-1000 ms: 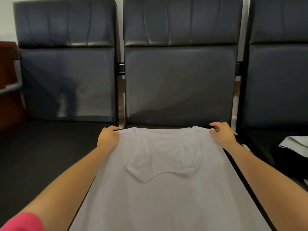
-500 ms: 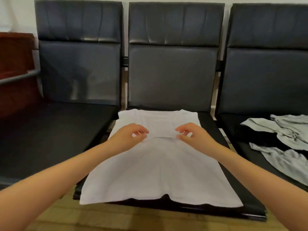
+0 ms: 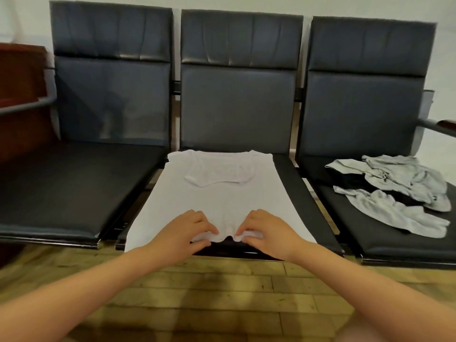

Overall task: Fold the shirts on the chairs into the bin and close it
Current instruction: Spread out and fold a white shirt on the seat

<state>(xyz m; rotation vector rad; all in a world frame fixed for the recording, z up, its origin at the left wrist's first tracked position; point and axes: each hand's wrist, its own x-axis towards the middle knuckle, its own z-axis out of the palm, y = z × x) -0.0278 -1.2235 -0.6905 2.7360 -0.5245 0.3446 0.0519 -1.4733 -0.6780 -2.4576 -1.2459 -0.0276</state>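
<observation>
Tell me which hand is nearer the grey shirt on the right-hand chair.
Right. The right hand pinches the white shirt's front hem on the middle chair, on the side facing the grey shirt. The left hand pinches the same hem farther from it.

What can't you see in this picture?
Head view:
- The bin: not in frame.
- White shirt bottom hem middle: covered by the left hand and right hand pinching it.
- Grey clothes on the right chair: too crumpled to count.
</observation>
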